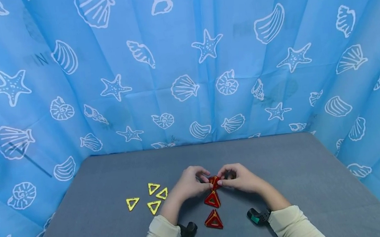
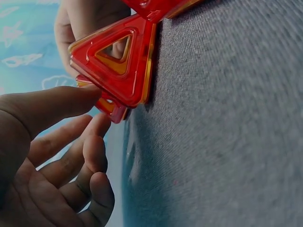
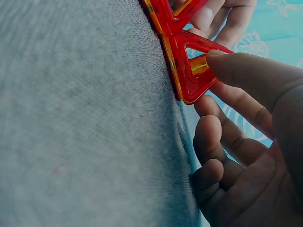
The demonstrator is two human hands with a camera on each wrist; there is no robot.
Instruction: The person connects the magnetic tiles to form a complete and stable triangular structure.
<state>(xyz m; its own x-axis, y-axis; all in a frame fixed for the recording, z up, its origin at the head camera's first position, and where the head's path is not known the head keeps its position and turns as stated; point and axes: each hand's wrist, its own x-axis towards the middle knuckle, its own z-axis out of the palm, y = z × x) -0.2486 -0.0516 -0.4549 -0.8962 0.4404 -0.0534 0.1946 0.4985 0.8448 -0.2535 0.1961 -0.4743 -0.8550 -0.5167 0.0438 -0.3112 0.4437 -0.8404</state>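
Note:
A red-and-orange pyramid of triangular magnetic tiles [image 1: 214,181] stands between both hands. My left hand [image 1: 191,182] pinches its left side with thumb and forefinger; the other fingers curl loosely in the left wrist view. My right hand [image 1: 240,178] pinches its right side, the thumb [image 3: 225,66] lying on a tile face. Just nearer, a second red pyramid [image 1: 212,200] appears to touch the held one at a corner. Closer to the person, a third red pyramid [image 1: 214,221] sits apart on the grey tabletop [image 1: 267,156]. The held pyramid is partly hidden by fingers.
Several yellow triangular tiles lie flat left of my left forearm, one yellow tile [image 1: 133,203] farthest left. Black wrist mounts [image 1: 258,217] sit under both forearms. A blue curtain with white shells [image 1: 180,57] hangs behind and beside the table.

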